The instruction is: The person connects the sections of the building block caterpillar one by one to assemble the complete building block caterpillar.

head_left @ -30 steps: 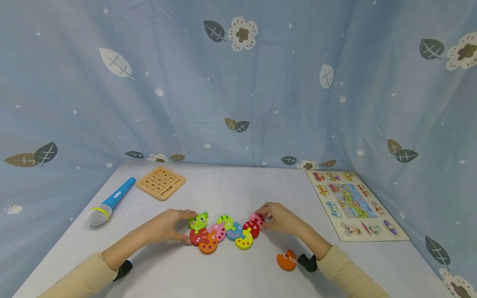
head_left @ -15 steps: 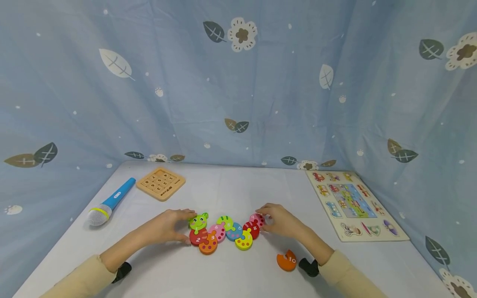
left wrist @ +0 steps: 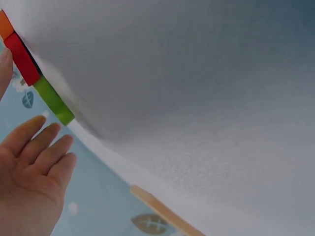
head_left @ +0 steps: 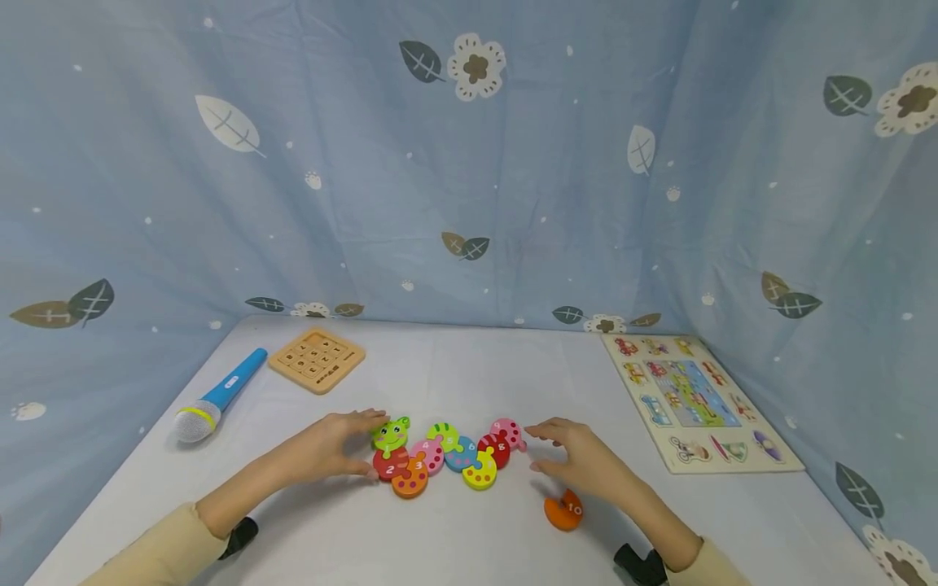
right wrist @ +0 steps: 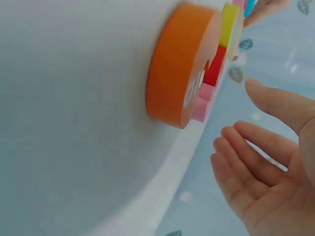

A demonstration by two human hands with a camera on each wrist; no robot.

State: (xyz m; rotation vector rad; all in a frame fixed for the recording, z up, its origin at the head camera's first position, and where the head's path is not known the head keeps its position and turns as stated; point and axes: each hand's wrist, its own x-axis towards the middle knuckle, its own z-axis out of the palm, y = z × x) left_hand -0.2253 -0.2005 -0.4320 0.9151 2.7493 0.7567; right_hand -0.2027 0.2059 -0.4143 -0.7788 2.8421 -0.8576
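Observation:
A number caterpillar puzzle lies joined in a wavy row on the white table, from its green head piece (head_left: pixel 391 437) to a pink end piece (head_left: pixel 509 433). My left hand (head_left: pixel 331 448) is at the head end with its fingers relaxed. Its thumb is at the side of the red piece (left wrist: pixel 22 60) numbered 2, while the other fingers lie close to the green head. To the right of the pink piece, my right hand (head_left: pixel 582 460) is spread and holds nothing. Below that hand sits a separate orange piece (head_left: pixel 564 512) numbered 10.
A blue toy microphone (head_left: pixel 220 397) and a wooden number slide puzzle (head_left: pixel 317 360) lie at the back left. On the right is a picture puzzle board (head_left: pixel 692 403). A patterned blue curtain (head_left: pixel 469 163) stands behind the table (head_left: pixel 469 545).
My right hand has let go of the pink end piece and drawn back to the right and towards me. The left hand has barely moved.

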